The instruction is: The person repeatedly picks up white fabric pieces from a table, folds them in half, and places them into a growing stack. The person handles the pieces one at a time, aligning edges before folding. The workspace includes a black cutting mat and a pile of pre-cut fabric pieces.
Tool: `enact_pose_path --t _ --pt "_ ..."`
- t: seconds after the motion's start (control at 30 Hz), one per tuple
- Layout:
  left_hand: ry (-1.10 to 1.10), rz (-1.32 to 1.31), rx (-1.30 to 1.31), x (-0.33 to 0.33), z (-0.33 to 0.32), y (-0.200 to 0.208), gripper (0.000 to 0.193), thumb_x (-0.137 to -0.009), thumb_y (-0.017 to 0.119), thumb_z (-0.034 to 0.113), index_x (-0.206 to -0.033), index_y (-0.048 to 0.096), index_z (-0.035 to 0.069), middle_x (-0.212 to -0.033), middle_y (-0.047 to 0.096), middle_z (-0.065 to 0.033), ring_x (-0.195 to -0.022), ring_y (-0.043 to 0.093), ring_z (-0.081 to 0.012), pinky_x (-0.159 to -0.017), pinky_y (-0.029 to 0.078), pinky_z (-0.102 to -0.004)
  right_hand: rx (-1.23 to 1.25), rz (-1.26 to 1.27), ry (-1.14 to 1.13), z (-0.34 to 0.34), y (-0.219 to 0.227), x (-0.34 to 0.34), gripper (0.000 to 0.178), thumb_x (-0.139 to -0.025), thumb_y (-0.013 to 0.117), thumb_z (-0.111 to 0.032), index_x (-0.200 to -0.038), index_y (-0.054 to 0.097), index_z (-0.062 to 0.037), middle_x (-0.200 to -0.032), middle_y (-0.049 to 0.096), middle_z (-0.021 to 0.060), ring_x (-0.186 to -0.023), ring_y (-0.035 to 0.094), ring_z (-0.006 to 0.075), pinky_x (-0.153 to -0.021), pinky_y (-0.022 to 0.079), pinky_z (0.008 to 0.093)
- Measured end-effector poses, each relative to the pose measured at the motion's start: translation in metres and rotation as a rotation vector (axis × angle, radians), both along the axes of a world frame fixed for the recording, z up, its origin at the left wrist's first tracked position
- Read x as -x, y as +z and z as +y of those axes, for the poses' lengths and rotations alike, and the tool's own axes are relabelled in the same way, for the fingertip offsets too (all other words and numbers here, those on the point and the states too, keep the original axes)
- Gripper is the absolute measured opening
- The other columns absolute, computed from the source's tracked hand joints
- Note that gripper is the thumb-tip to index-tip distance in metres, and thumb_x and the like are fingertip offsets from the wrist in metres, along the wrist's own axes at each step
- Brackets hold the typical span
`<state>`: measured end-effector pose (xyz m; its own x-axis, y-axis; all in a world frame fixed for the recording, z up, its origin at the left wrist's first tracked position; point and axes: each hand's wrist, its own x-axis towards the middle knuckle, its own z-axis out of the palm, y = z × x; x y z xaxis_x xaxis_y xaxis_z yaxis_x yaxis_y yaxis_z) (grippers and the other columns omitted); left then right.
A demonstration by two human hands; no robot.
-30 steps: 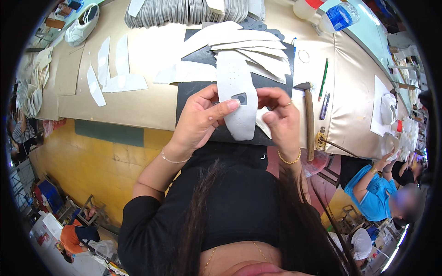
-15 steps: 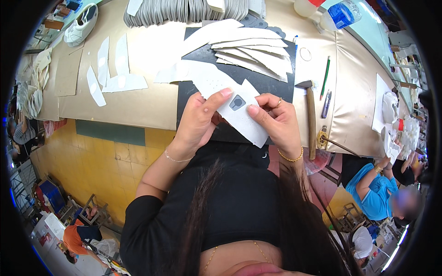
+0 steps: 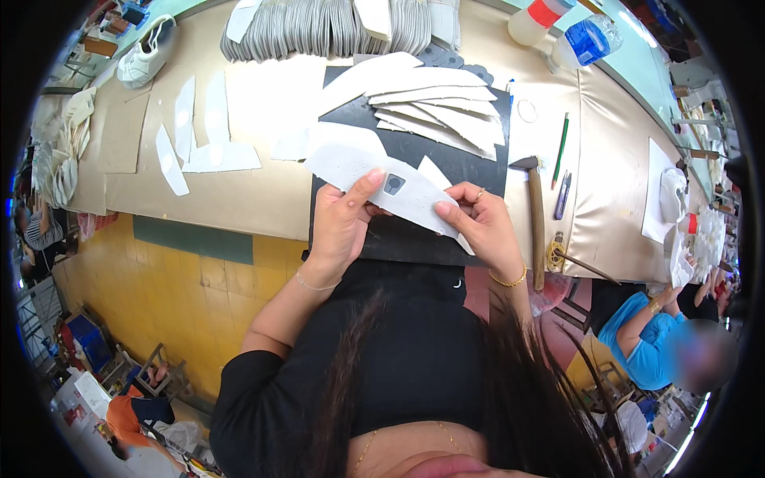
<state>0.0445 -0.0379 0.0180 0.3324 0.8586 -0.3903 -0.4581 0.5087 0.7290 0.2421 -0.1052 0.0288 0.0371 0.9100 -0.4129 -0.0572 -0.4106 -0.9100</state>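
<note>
Between my two hands is a white shoe-upper panel [image 3: 421,201], a curved piece with rows of small holes and a small grey patch [image 3: 394,185] near its middle. My left hand [image 3: 341,227] pinches its lower edge, thumb on top close to the patch, other fingers underneath. My right hand [image 3: 490,233] grips the right end between thumb and forefinger. The panel is held above a black mat [image 3: 414,243] on the table. Another white corner shows behind the panel; whether it is a separate piece I cannot tell. Just beyond lies a fanned stack of white panels [image 3: 438,99].
Right of the mat lie a hammer [image 3: 536,227], a green pencil [image 3: 561,151] and a cutter knife [image 3: 563,195]. Bottles [image 3: 586,41] stand at the far right. A long row of grey pieces [image 3: 303,33] is at the back, a white shoe [image 3: 147,54] far left. Co-workers sit both sides.
The white panel has turned to lie more level, and its grey patch has moved left and slightly down in view. My right hand now grips nearer the panel's right end.
</note>
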Motion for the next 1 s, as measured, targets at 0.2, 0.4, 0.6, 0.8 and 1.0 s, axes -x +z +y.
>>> enact_pose_path --t 0.2,0.4,0.6,0.8,1.0 --pt "0.108 -0.064 0.041 -0.001 0.009 -0.001 0.032 -0.093 0.066 0.019 -0.120 0.056 0.006 -0.102 0.066 -0.0045 -0.088 0.066 -0.0160 -0.069 0.056 -0.0300 -0.206 -0.290 -0.055 0.008 -0.010 -0.009 0.020 -0.095 0.064 -0.016 -0.095 0.067 0.0038 -0.077 0.065 0.0021 -0.070 0.055 0.0049 -0.063 0.046 0.0227" --pt "0.345 0.209 -0.512 0.003 0.056 0.027 0.025 -0.095 0.063 0.012 -0.119 0.062 0.003 -0.106 0.065 -0.0034 -0.099 0.061 -0.0155 -0.085 0.050 -0.0312 -0.151 -0.096 -0.229 0.014 -0.012 -0.014 0.019 -0.097 0.060 -0.014 -0.101 0.068 0.0030 -0.079 0.067 0.0053 -0.069 0.062 0.0094 -0.064 0.051 0.0226" --pt "0.161 1.090 -1.352 -0.047 0.083 0.032 0.050 -0.088 0.069 0.022 -0.132 0.056 0.003 -0.126 0.059 -0.0156 -0.124 0.050 -0.0316 -0.105 0.035 -0.0447 -0.188 -0.203 -0.211 0.005 -0.016 -0.017 0.019 -0.097 0.062 -0.014 -0.099 0.068 0.0032 -0.079 0.067 0.0047 -0.070 0.063 0.0092 -0.065 0.051 0.0228" --pt "-0.365 1.424 -1.369 -0.097 0.047 -0.041 0.072 -0.089 0.060 0.053 -0.141 0.046 0.005 -0.148 0.040 -0.0215 -0.139 0.036 -0.0368 -0.110 0.026 -0.0562 -0.274 -0.631 -0.103 -0.006 -0.018 -0.011 0.017 -0.090 0.067 -0.012 -0.101 0.066 0.0021 -0.082 0.063 0.0070 -0.071 0.058 0.0137 -0.065 0.048 0.0269" --pt "-0.137 1.068 -1.299 -0.052 0.058 -0.024 0.050 -0.083 0.074 0.026 -0.127 0.060 0.006 -0.139 0.050 -0.0170 -0.127 0.047 -0.0364 -0.107 0.034 -0.0482 -0.251 -1.047 -0.023 -0.026 -0.038 -0.004 0.055 -0.072 0.082 -0.015 -0.119 0.056 -0.0039 -0.104 0.054 0.0161 -0.097 0.052 0.0355 -0.087 0.042 0.0441"
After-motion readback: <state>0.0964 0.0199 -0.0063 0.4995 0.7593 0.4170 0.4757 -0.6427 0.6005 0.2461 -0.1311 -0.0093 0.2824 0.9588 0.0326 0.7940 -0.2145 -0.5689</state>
